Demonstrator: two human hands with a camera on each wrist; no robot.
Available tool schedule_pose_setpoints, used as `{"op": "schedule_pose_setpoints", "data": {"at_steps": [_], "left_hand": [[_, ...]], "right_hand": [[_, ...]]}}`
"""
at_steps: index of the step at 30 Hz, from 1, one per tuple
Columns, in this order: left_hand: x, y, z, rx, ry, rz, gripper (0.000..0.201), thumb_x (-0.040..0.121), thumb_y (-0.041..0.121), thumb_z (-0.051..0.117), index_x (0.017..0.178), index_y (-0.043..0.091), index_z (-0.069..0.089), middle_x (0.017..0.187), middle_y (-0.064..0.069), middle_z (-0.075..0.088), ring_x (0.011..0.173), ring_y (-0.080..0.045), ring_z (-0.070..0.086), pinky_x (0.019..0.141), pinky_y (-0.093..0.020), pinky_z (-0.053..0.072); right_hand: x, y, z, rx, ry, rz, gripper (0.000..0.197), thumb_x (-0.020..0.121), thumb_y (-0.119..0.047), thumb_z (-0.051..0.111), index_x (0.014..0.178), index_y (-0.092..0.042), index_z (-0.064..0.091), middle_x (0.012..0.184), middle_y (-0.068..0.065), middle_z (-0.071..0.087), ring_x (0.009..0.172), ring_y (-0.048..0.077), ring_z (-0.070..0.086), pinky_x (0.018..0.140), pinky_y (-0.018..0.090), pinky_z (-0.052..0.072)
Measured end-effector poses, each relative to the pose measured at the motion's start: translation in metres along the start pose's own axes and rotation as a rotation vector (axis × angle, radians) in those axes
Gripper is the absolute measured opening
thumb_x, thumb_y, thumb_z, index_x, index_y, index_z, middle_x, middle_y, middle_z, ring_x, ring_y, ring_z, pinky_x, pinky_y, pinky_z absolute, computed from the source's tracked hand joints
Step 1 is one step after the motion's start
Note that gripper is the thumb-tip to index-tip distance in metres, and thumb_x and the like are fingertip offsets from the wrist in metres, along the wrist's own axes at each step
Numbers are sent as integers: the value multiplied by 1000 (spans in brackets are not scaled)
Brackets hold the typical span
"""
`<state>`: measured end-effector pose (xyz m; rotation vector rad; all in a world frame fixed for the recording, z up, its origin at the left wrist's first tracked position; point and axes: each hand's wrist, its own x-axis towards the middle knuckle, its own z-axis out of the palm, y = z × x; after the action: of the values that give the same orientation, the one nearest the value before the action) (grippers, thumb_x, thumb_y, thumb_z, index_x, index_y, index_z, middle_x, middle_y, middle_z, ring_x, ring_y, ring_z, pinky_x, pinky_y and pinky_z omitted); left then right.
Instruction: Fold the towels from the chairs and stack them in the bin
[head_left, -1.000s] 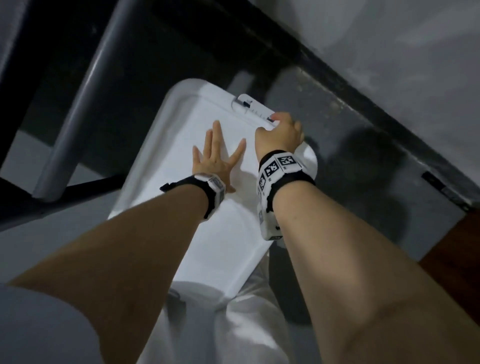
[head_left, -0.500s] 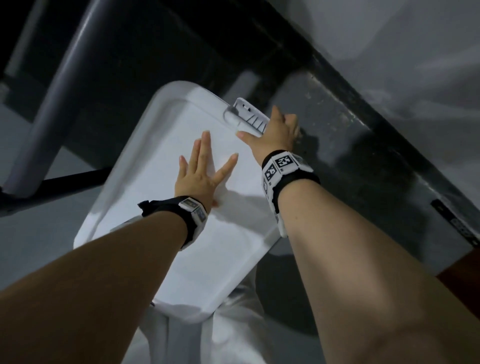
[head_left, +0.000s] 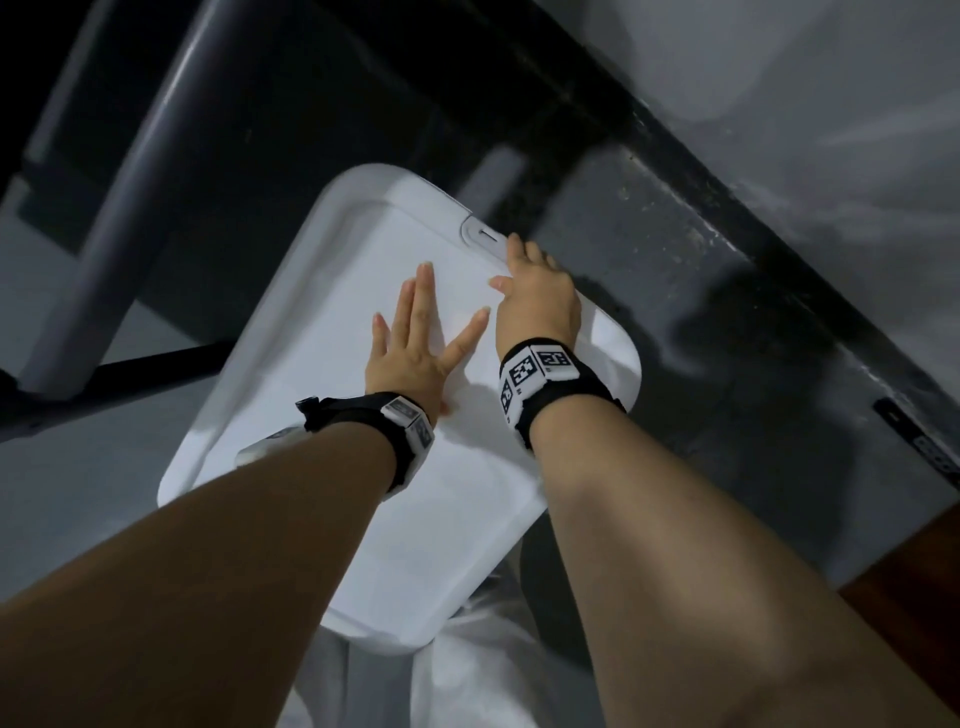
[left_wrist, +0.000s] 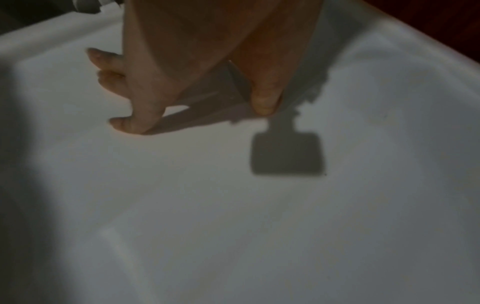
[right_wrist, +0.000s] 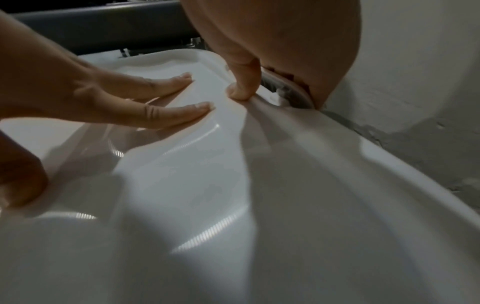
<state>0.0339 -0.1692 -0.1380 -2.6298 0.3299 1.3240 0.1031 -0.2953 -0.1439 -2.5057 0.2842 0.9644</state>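
The white bin stands on the floor with its lid (head_left: 363, 467) on. No towel shows in any view. My left hand (head_left: 415, 332) lies flat on the lid with its fingers spread, and the left wrist view shows the same fingers (left_wrist: 145, 82) on the white lid (left_wrist: 233, 226). My right hand (head_left: 535, 296) grips the lid's right edge beside the latch tab (head_left: 480, 234), which lies flat. In the right wrist view my thumb (right_wrist: 244, 82) presses on the rim and the other fingers curl over the edge at the latch (right_wrist: 283, 92).
A grey metal leg (head_left: 119, 208) and a black bar (head_left: 156, 364) stand left of the bin. A dark baseboard (head_left: 727, 218) runs along the grey wall on the right. White fabric (head_left: 467, 675) hangs below the bin's near edge. Brown wood (head_left: 924, 561) shows at lower right.
The latch tab stood raised with its ribs showing half a second ago and now lies flat. My right hand has moved down along the edge. The left hand stays flat on the lid.
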Motion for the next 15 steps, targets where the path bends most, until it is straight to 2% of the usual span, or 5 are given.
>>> {"op": "schedule_pose_setpoints", "data": {"at_steps": [7,11,13,15], "left_hand": [[-2,-3,2,-3,29,31,132,75,38,75,129,40,-46,137,-24,-50,138,-38,-31,117,-55,13],[-8,-6,-3,-12,34,55,133,72,46,76,132,41,-43,139,-23,-49,140,-38,-28,116,-55,14],[-12,-7,-10,-36,47,61,122,80,36,73,137,44,-34,141,-21,-47,141,-35,-26,116,-54,17],[-19,-5,-18,-114,45,35,101,88,20,63,146,44,-16,144,-17,-45,144,-32,-21,116,-52,20]], "right_hand": [[-1,-4,0,-38,-2,13,61,99,-16,49,152,-15,20,155,5,28,145,24,21,119,34,18],[-26,-7,8,-45,36,38,66,99,-26,47,154,-17,11,160,8,12,149,23,5,122,33,5],[-44,-7,10,-38,53,67,63,101,-26,42,154,-17,10,162,7,4,149,21,0,122,31,2],[-61,-5,11,13,46,120,60,102,-23,40,154,-17,13,162,4,1,149,20,-1,121,28,4]]}}
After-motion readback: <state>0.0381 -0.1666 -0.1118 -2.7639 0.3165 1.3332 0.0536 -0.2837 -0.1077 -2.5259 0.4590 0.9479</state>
